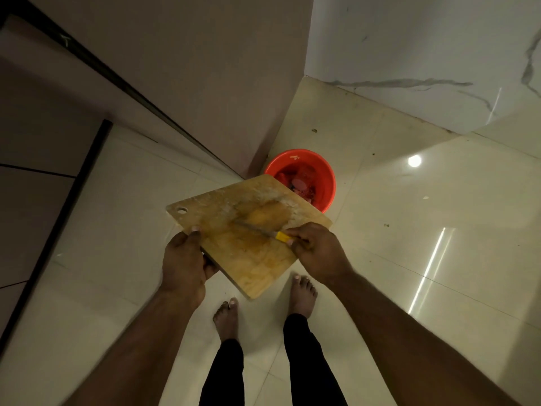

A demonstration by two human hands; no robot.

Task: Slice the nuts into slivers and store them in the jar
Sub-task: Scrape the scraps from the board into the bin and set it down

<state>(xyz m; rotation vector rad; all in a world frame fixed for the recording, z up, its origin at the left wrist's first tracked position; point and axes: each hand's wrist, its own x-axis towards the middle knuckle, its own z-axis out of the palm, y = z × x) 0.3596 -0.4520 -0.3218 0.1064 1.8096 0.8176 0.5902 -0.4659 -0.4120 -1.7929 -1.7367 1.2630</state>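
Two bare hands are holding a wooden cutting board (pixel 248 230) out over a glossy pale tiled floor (pixel 409 259), which is taking up most of the view and reflecting a round ceiling light and a long streak of glare. Beyond the floor, a tall beige cabinet face (pixel 205 68) is running down on the left and a white marble-patterned wall (pixel 424 54) is standing on the right, the two meeting at a corner. Below the board, the person's legs in dark trousers (pixel 307 361) and bare feet (pixel 303 294) are standing on the tiles. The board is tilting, its far corner dipping over a red bucket (pixel 325 177) that is sitting on the floor in that corner and holding some reddish scraps, too blurred to identify. A hanging hole is showing at the board's left corner, and its worn surface is carrying only pale smears and dust; no whole nuts or a jar are visible. The left hand (pixel 184 265) is gripping the board's near left edge, thumb on top and fingers curled beneath. The right hand (pixel 316 250) is closing around the yellow handle of a knife (pixel 263 230), whose blade is lying flat against the board's middle and pointing left.
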